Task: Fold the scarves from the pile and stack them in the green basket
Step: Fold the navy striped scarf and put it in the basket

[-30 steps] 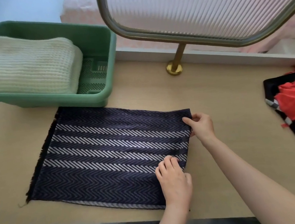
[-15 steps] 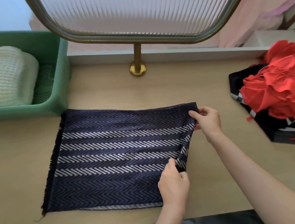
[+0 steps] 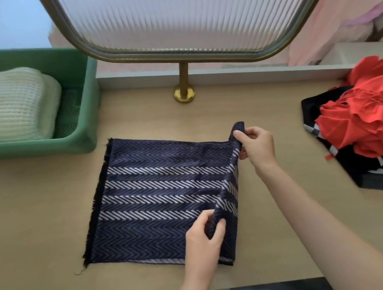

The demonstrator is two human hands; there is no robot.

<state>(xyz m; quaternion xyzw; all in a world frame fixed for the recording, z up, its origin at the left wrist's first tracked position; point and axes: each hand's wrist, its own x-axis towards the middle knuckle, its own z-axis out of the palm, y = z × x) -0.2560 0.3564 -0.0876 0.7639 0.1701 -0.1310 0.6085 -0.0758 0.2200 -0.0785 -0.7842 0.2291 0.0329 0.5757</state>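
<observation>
Pale wood surface (image 3: 51,238) is lying bare left of the navy herringbone scarf (image 3: 158,198), whose right edge both hands, left (image 3: 202,240) and right (image 3: 257,146), are pinching up, while the green basket (image 3: 89,124) is holding a folded cream scarf (image 3: 5,107) and the pile (image 3: 370,129) is sitting far right.

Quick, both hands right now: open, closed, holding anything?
Left hand: closed, pinching the near right edge of the navy herringbone scarf.
Right hand: closed, fingers lifting the scarf's far right corner.
</observation>
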